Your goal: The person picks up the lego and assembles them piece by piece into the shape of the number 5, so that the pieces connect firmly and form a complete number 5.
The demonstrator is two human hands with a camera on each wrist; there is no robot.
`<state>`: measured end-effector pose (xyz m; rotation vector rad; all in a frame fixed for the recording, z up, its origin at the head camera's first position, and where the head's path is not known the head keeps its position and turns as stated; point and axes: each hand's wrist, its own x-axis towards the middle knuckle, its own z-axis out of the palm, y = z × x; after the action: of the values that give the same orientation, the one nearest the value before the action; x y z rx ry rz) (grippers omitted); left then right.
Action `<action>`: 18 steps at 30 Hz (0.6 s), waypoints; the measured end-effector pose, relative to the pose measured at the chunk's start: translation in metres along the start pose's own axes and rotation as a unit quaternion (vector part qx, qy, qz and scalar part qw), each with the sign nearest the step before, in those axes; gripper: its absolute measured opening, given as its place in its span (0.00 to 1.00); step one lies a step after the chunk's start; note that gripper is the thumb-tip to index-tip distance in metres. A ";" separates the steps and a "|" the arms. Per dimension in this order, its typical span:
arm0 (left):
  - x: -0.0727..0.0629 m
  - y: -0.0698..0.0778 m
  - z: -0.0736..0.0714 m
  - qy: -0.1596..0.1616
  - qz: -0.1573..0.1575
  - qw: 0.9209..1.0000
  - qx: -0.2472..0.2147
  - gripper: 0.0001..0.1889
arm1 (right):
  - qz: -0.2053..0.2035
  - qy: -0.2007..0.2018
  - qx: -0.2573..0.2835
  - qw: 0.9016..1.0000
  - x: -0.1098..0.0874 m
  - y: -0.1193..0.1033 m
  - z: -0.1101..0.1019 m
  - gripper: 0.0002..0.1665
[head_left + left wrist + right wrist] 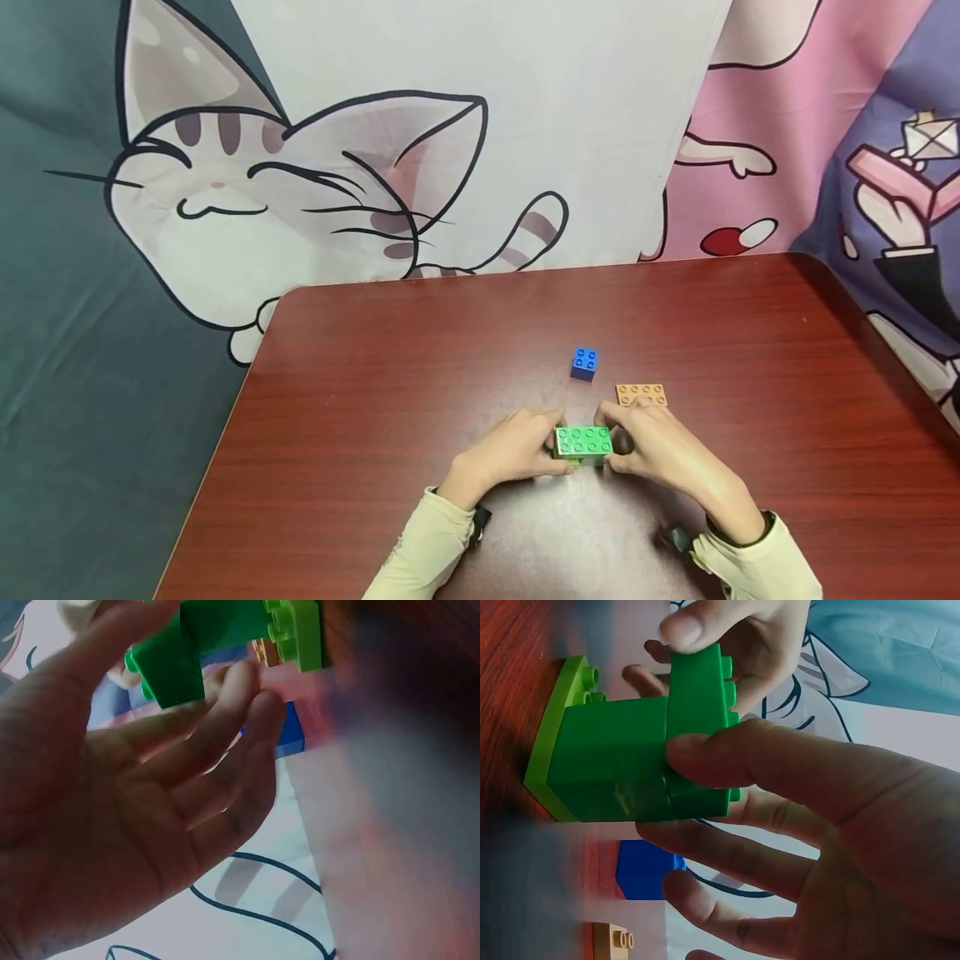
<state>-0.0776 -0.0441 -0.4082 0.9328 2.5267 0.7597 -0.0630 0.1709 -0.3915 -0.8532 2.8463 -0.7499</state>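
Observation:
A long green building brick (583,440) lies across the top of a small stack. My left hand (510,448) pinches its left end between thumb and fingers. The right hand (663,446) grips the opposite end, thumb on the near side and fingers on the far side. Below it, in the right wrist view, a shorter green brick (607,746) stands on a thin lime-green plate (553,742) with a few studs showing. In the left wrist view the lime plate (307,636) appears beyond my fingers. Whether the top brick is fully seated I cannot tell.
A blue brick (584,364) stands farther back on the brown table (360,375). Just beyond my right fingers lies a tan plate (641,392), partly covered by that hand. A cloth printed with cartoon figures (585,100) hangs behind the table's far edge.

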 end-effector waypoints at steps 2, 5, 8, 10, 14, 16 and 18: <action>-0.001 -0.002 -0.003 -0.021 -0.005 0.999 -0.027 0.24 | 0.005 -0.014 -0.005 1.000 0.000 -0.001 0.000 0.23; -0.004 -0.005 -0.009 -0.038 -0.010 0.997 -0.071 0.31 | 0.010 -0.040 -0.002 0.999 -0.002 -0.001 -0.001 0.32; -0.008 -0.009 -0.014 -0.043 -0.016 0.993 -0.113 0.34 | 0.005 -0.057 0.010 0.998 -0.003 0.003 -0.008 0.39; -0.010 -0.010 -0.017 -0.041 -0.024 0.990 -0.134 0.33 | 0.002 -0.052 0.020 0.998 -0.003 0.009 -0.013 0.38; -0.010 -0.013 -0.019 -0.037 -0.033 0.985 -0.163 0.30 | 0.006 -0.030 0.016 0.999 0.001 0.021 -0.022 0.31; -0.010 -0.014 -0.019 -0.039 -0.031 0.984 -0.168 0.29 | 0.016 -0.016 0.015 1.000 0.006 0.025 -0.025 0.28; -0.010 -0.015 -0.019 -0.044 -0.028 0.984 -0.171 0.29 | 0.027 -0.004 0.017 0.999 0.012 0.028 -0.027 0.26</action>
<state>-0.0872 -0.0671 -0.4001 0.7570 2.2394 1.0656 -0.0929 0.1967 -0.3804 -0.7685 2.8287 -0.7836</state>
